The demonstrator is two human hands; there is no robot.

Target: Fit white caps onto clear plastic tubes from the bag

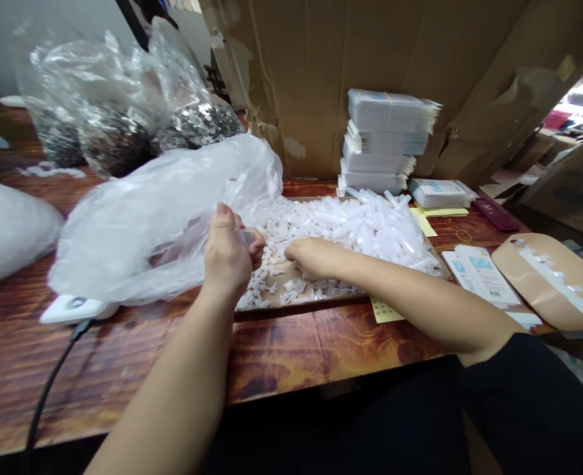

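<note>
My left hand (228, 249) is closed with the thumb up, and a small translucent plastic piece (246, 235) shows between its curled fingers. Just behind that hand lies a large clear plastic bag (123, 218) of whitish contents. My right hand (313, 257) reaches down into a shallow cardboard tray (284, 280), its fingertips drawn together among small white plastic pieces (256, 290). Whatever those fingertips hold is hidden. Longer clear plastic tubes or sleeves (380, 224) are heaped in the tray's right part, beyond my right forearm.
Clear bags of shiny metal parts (117, 132) stand at the back left. Card stacks (383, 142) rise against a large cardboard sheet (311, 79). Loose cards (484, 270), a dark red case (496, 214) and a tan curved container (543, 284) lie right. A white device (76, 308) with a black cable sits left.
</note>
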